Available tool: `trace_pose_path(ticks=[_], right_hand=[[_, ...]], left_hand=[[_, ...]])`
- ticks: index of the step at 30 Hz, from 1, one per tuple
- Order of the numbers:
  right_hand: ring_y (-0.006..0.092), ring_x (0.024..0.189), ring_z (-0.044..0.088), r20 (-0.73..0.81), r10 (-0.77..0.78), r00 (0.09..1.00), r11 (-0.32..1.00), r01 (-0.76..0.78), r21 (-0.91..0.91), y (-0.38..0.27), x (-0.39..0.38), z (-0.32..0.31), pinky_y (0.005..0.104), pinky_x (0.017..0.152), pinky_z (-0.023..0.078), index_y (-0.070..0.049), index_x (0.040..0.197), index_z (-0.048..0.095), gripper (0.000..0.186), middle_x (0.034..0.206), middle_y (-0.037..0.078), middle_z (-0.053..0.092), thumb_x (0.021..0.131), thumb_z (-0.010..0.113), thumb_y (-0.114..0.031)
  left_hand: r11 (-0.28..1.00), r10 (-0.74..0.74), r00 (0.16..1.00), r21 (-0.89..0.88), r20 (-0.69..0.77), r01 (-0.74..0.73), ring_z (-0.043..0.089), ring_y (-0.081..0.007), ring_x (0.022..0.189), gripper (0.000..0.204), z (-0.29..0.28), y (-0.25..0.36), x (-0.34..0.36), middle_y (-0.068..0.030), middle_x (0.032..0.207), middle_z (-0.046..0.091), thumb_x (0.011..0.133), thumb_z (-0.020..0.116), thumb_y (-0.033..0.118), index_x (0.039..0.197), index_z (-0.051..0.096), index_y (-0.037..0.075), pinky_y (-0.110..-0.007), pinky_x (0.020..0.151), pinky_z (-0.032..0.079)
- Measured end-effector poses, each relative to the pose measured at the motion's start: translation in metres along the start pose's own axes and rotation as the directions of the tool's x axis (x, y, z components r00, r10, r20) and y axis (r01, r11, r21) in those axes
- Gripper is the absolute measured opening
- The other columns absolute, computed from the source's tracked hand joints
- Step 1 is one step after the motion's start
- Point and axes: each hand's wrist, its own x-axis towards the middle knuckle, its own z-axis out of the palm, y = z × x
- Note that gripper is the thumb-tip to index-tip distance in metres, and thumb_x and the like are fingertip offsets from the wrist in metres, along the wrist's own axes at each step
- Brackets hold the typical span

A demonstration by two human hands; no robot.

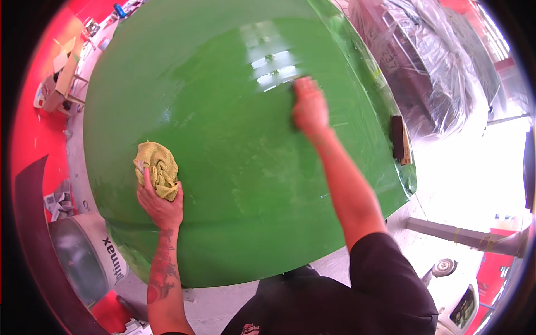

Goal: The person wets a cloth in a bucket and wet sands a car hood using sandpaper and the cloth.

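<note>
A large green car hood point(223, 162), wet and shiny in places, spreads out in front of me. On its left side my left hand point(162, 204) is closed on a crumpled yellow cloth point(158, 167), which rests against the green surface. Farther out and right of the middle, my right hand point(311, 109) lies on the hood with its fingers together. A dark edge shows along that hand's left side; what is under the palm is mostly hidden. Bright light reflections and wet streaks lie around it.
On the hood's right edge sit a dark block and a wooden piece point(406, 148). A plastic-covered vehicle point(419, 67) stands at the far right. A grey beam point(463, 234) is at the lower right, a white container point(100, 245) at the lower left, cardboard boxes point(64, 78) at the far left.
</note>
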Motion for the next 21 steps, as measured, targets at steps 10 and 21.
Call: trace_pose_path(ticks=[10, 21], right_hand=[[0.0371, 0.118, 0.057, -0.094, 0.051, 0.994, 0.929, -0.012, 0.370, 0.079, 0.025, -0.017, 0.0439, 0.101, 0.047, -0.011, 0.129, 0.056, 0.046, 0.132, 0.015, 0.058, 0.086, 0.046, 0.000], [0.0336, 0.133, 0.046, -0.255, -0.230, 0.939, 0.896, 0.307, 0.320, -0.098, 0.043, 0.008, 0.0440, 0.113, 0.034, -0.002, 0.131, 0.051, 0.042, 0.139, 0.019, 0.052, 0.091, 0.040, -0.007]], left_hand=[[0.999, -0.031, 0.999, -0.003, 0.028, 0.032, 0.040, -0.0391, 0.131, 0.090, -0.004, -0.007, -0.005, -0.0204, 0.139, 0.044, 0.077, 0.075, 0.039, 0.150, 0.028, 0.012, -0.055, 0.112, 0.026], [0.999, -0.035, 0.997, -0.013, 0.066, 0.036, 0.039, -0.0391, 0.132, 0.090, -0.004, -0.014, -0.009, -0.0147, 0.142, 0.043, 0.077, 0.075, 0.035, 0.149, 0.028, 0.010, -0.056, 0.112, 0.026]])
